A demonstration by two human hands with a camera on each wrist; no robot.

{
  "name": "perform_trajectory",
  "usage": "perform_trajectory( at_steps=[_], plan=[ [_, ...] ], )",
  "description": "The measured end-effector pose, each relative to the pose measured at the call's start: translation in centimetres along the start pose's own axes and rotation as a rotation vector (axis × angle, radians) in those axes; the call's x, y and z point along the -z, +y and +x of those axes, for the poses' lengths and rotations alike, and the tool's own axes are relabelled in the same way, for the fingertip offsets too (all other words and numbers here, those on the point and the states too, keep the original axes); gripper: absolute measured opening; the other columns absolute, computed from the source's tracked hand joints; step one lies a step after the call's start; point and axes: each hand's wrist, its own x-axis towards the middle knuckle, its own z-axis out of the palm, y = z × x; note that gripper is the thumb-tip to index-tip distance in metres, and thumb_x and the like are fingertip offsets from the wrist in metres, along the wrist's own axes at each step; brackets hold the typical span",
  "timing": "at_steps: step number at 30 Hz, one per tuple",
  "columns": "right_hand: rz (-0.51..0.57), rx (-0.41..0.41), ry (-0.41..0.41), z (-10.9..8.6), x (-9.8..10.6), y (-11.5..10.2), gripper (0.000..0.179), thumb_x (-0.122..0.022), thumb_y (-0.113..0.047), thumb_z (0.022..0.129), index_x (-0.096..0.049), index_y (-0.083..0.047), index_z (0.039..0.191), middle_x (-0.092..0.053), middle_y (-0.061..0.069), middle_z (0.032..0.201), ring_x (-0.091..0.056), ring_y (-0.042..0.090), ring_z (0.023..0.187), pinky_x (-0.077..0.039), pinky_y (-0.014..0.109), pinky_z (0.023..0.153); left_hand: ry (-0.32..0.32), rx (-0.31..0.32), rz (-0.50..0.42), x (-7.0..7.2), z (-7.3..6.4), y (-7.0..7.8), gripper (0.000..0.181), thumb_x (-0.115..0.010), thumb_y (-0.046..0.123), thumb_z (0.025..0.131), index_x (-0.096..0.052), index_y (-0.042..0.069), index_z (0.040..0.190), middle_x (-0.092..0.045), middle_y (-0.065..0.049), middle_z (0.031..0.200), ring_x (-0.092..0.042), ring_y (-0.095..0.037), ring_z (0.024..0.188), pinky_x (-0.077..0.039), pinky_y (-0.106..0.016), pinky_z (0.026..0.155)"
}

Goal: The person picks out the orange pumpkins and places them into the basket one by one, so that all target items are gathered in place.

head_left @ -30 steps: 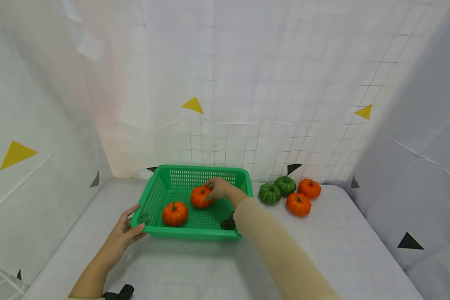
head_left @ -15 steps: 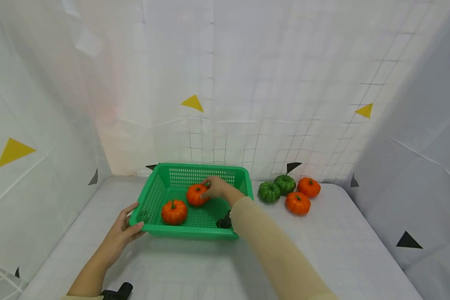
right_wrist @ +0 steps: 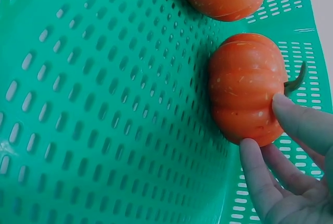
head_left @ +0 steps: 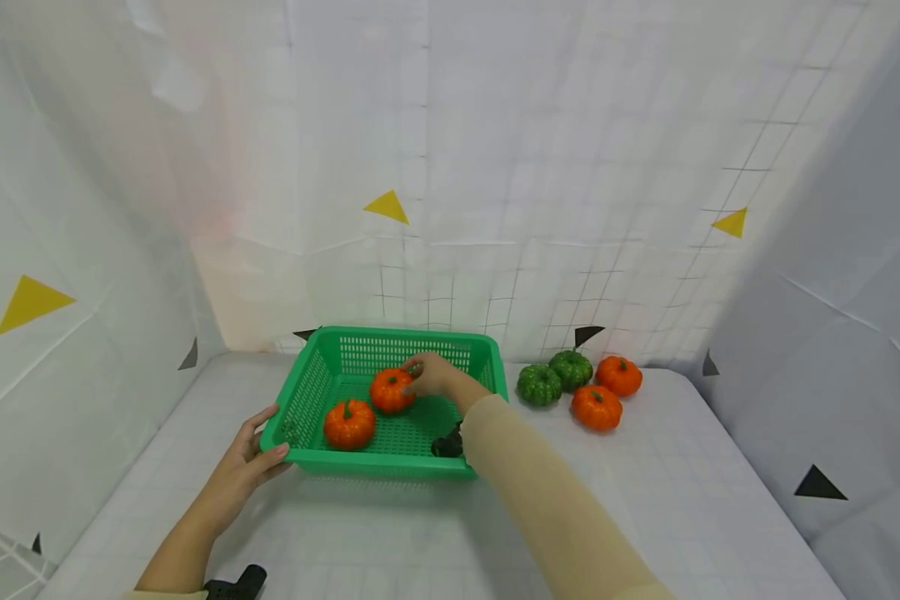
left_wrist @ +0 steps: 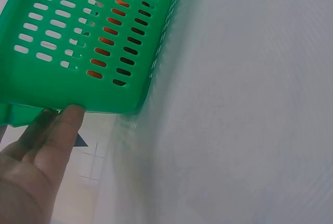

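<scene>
My right hand (head_left: pixel 435 375) pinches one pumpkin (head_left: pixel 388 391) inside the basket (head_left: pixel 375 465), whose near corner my left hand (head_left: pixel 242 468) grips.

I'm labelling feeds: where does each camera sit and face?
Head: on the head, facing forward and down over the green basket; forearms, left hand and right hand show.
Left wrist: on that wrist, facing the basket's slotted outside; part of the left hand shows.
Right wrist: on that wrist, facing into the basket; the right hand shows, holding an orange pumpkin.
Head and right wrist share the held pumpkin.
</scene>
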Motion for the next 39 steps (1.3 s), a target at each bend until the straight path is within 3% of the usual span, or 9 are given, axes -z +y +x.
perform_trajectory(
  at_steps=[7,16,24,33,39],
  plan=[
    [0.056,0.020,-0.027,-0.9,0.6,-0.3,0.042,-0.070,-0.004,0.093,-0.060,-0.005,0.134,-0.054,0.021,0.137,-0.062,0.032,0.111,-0.054,0.045,0.094,0.008,0.010,0.005,-0.1,0.0,-0.2,0.072,-0.056,0.020,0.104,-0.011,0.015,0.160,-0.033,-0.029,0.151,-0.057,-0.011,0.119,-0.052,-0.035,0.098],
    [0.041,0.001,-0.066,-2.3,2.3,-1.4,0.045,-0.072,-0.008,0.093,-0.059,-0.003,0.135,-0.054,0.022,0.138,-0.060,0.036,0.118,-0.052,0.048,0.097,0.019,0.009,0.006,-0.1,0.1,-0.2,0.072,-0.057,0.020,0.104,-0.012,0.015,0.160,-0.035,-0.029,0.150,-0.058,-0.014,0.118,-0.053,-0.032,0.096],
    [0.009,0.014,-0.085,-4.1,3.8,-2.3,0.049,-0.070,-0.011,0.095,-0.055,-0.005,0.141,-0.050,0.023,0.144,-0.058,0.035,0.120,-0.054,0.046,0.096,0.003,0.002,0.002,0.0,0.0,-0.1,0.071,-0.055,0.019,0.104,-0.011,0.014,0.160,-0.034,-0.029,0.150,-0.056,-0.019,0.121,-0.053,-0.029,0.095],
    [-0.022,0.036,-0.091,-6.2,4.7,-3.0,0.048,-0.071,-0.013,0.095,-0.055,-0.006,0.140,-0.050,0.023,0.143,-0.057,0.034,0.122,-0.055,0.041,0.093,-0.001,-0.001,-0.003,0.0,-0.1,-0.3,0.072,-0.055,0.019,0.105,-0.009,0.014,0.160,-0.034,-0.030,0.150,-0.057,-0.015,0.120,-0.053,-0.029,0.096],
    [-0.065,0.065,-0.077,-7.7,5.1,-3.0,0.047,-0.072,-0.017,0.094,-0.057,-0.009,0.139,-0.052,0.023,0.142,-0.062,0.034,0.114,-0.056,0.042,0.092,0.001,-0.007,0.000,0.0,0.0,-0.2,0.072,-0.055,0.019,0.105,-0.010,0.014,0.160,-0.035,-0.029,0.149,-0.057,-0.017,0.120,-0.053,-0.029,0.095]
  ],
)
